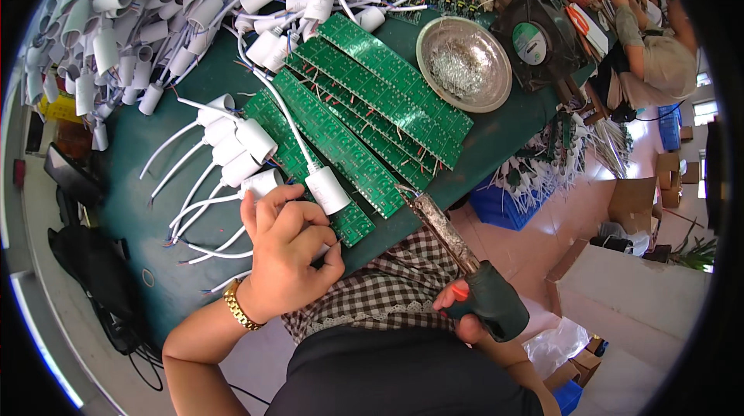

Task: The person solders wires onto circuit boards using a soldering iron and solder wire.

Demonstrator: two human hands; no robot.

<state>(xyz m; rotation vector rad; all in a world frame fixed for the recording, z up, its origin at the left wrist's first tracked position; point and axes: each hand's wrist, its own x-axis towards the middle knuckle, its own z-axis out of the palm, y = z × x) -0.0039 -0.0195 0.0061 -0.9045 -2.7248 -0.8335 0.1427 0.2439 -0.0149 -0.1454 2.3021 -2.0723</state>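
Note:
My left hand (291,249), with a gold watch at the wrist, has its fingers curled over the front end of the circuit boards. A bit of something white shows between thumb and fingers; most of it is hidden. Just beyond the fingertips lies a white lamp holder (327,189) with a white cable, resting on a green circuit board panel (341,141). My right hand (465,315) grips a soldering gun (496,300) by its dark handle, an orange trigger under the fingers. Its worn metal barrel points up and left, the tip near the boards' edge.
Several wired lamp holders (229,141) lie left of the boards, and a large heap (155,13) fills the far left. A metal bowl (422,40) of shiny scraps and a black fan (535,36) stand at the right. Another person (659,60) sits beyond; a blue bin (500,211) is below.

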